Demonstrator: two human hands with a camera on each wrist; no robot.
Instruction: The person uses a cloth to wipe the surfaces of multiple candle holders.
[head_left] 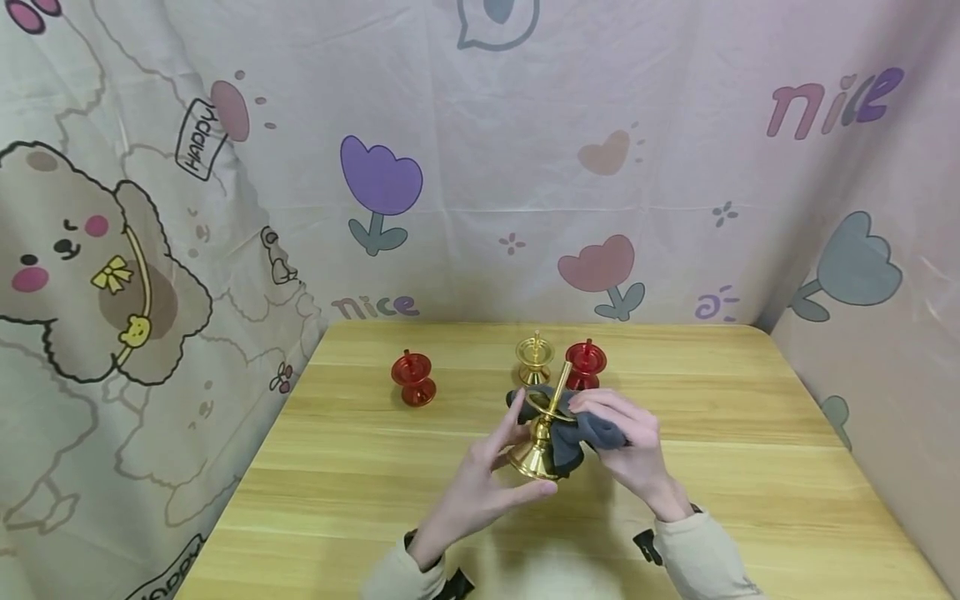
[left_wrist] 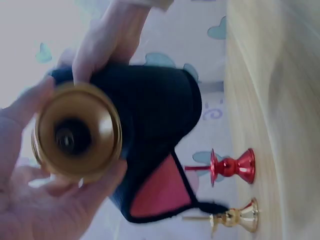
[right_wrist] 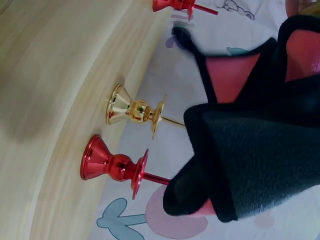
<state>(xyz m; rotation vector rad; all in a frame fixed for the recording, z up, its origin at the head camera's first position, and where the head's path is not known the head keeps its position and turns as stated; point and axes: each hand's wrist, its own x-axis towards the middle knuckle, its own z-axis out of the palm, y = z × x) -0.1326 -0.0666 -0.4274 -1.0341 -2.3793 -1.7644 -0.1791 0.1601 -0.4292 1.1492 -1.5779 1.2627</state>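
My left hand (head_left: pixel 480 483) grips a shiny gold candle holder (head_left: pixel 533 458) by its flared base, tilted above the table. In the left wrist view its round hollow underside (left_wrist: pixel 104 122) faces the camera, with thumb and fingers around the rim. My right hand (head_left: pixel 628 437) pinches a dark grey cloth (head_left: pixel 596 429) and holds it against the candle holder's dish and stem. The cloth shows a pink patch (left_wrist: pixel 165 192) in the left wrist view. In the right wrist view the cloth (right_wrist: pixel 260 155) hides most of the hands and the held candle holder.
Behind the hands stand another gold candle holder (head_left: pixel 535 354) and a red candle holder (head_left: pixel 587 358), side by side. A second red candle holder (head_left: pixel 414 379) stands farther left. All are upright on the wooden table (head_left: pixel 360 467). A printed curtain (head_left: pixel 487 167) hangs behind and at both sides.
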